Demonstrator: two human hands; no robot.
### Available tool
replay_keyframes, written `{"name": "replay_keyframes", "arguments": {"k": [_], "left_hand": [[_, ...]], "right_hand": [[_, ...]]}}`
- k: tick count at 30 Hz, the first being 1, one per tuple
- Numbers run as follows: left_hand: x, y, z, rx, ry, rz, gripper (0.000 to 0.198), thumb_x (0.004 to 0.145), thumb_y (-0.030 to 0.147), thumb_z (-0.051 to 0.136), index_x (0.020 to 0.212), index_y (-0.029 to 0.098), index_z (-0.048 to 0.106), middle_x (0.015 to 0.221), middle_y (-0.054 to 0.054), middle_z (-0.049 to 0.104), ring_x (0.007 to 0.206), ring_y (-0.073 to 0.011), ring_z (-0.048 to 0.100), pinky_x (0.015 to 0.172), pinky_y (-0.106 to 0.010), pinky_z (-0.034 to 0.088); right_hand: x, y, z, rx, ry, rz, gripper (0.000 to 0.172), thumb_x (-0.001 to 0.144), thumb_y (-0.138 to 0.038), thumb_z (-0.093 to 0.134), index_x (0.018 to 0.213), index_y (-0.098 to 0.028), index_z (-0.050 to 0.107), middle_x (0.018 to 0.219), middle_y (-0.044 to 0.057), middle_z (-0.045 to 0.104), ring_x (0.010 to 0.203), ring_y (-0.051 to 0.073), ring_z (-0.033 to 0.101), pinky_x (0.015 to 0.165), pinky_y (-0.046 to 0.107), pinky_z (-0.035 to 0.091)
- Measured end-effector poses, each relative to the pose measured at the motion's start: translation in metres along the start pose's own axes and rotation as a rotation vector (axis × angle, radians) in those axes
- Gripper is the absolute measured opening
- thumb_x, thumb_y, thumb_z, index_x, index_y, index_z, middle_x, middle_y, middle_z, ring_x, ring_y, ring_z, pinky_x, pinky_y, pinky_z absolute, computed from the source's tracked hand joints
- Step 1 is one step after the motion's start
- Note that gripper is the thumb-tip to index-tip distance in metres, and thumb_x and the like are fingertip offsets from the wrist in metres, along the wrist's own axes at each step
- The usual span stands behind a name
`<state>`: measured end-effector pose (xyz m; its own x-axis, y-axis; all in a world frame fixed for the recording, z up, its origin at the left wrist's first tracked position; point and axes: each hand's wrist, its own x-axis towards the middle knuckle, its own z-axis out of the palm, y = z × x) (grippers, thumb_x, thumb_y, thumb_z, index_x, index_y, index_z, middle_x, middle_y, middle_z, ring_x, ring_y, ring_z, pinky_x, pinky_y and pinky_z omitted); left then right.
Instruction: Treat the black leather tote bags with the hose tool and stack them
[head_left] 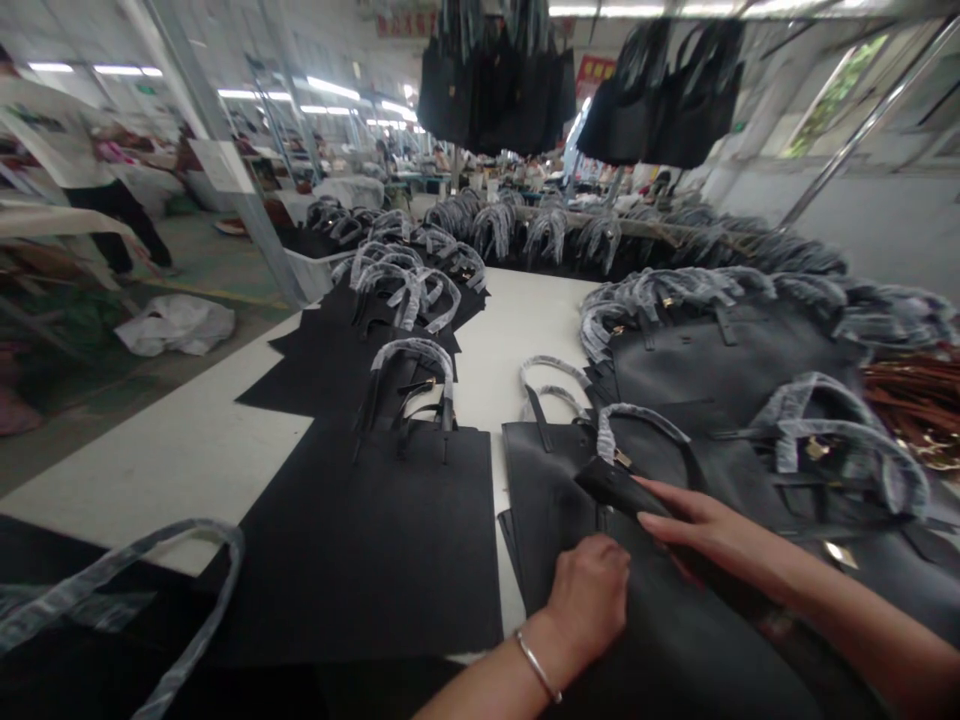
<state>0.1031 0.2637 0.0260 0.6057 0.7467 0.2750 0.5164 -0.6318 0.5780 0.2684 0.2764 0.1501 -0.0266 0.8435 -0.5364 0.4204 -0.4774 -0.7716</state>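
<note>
My left hand [589, 590], a metal bangle on its wrist, is curled on a black leather tote bag [559, 510] lying flat on the white table [487, 335]. My right hand [694, 525] reaches in from the right, and its fingers pinch a small black leather tab [615, 487] at the bag's top edge. Above that tab is a handle wrapped in clear plastic [637, 415], with a small gold fitting at its base. Another black tote [367, 540] lies flat to the left, its wrapped handles [412, 355] raised.
Rows of black totes with wrapped handles line the table on both sides, and brown straps [907, 395] lie at the right. Finished bags [495, 90] hang overhead. A person [75, 150] stands at far left near a white plastic bag [176, 325] on the floor.
</note>
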Motion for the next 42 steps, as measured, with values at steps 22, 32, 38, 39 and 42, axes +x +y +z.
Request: {"name": "replay_keyframes", "arguments": {"k": [22,32,38,39,42], "left_hand": [[0.076,-0.035,-0.048,0.352,-0.386,-0.266,0.017,0.080,0.002,0.054,0.083,0.008,0.069,0.084,-0.020,0.069,0.092,-0.0300,0.069,0.082,-0.039,0.053],[0.069,-0.081,-0.077,0.115,-0.167,-0.525,0.018,0.094,0.009,0.038,0.102,0.008,0.054,0.087,-0.016,0.068,0.080,-0.0203,0.070,0.076,-0.030,0.052],[0.042,-0.080,-0.058,-0.207,-0.119,-0.617,0.016,0.079,0.012,0.065,0.090,0.015,0.054,0.069,0.001,0.068,0.054,-0.0104,0.063,0.054,-0.018,0.045],[0.038,-0.079,-0.055,-0.243,-0.106,-0.621,0.021,0.073,0.009,0.069,0.087,0.016,0.054,0.066,0.002,0.067,0.053,-0.0103,0.063,0.053,-0.018,0.044],[0.030,-0.075,-0.047,-0.332,-0.066,-0.637,0.029,0.066,0.005,0.070,0.083,0.018,0.051,0.059,0.007,0.063,0.052,-0.0103,0.061,0.052,-0.017,0.042]], "right_hand": [[-0.039,0.081,0.025,-0.162,0.136,-0.189,0.071,0.081,-0.051,0.064,0.144,-0.023,0.049,0.135,0.005,0.062,0.121,0.033,0.057,0.102,0.039,0.047],[-0.046,0.089,0.025,-0.141,0.169,-0.165,0.070,0.077,-0.048,0.067,0.142,-0.027,0.052,0.132,0.005,0.064,0.112,0.035,0.062,0.089,0.039,0.054],[-0.044,0.083,0.024,-0.101,0.157,-0.158,0.070,0.074,-0.048,0.069,0.139,-0.027,0.055,0.132,0.004,0.064,0.115,0.036,0.060,0.090,0.040,0.053],[-0.043,0.080,0.023,-0.095,0.148,-0.167,0.069,0.074,-0.048,0.069,0.139,-0.027,0.055,0.132,0.005,0.064,0.115,0.036,0.059,0.091,0.040,0.053],[-0.037,0.067,0.022,-0.073,0.115,-0.199,0.069,0.076,-0.048,0.069,0.139,-0.025,0.055,0.123,0.006,0.069,0.109,0.034,0.062,0.088,0.039,0.053]]}}
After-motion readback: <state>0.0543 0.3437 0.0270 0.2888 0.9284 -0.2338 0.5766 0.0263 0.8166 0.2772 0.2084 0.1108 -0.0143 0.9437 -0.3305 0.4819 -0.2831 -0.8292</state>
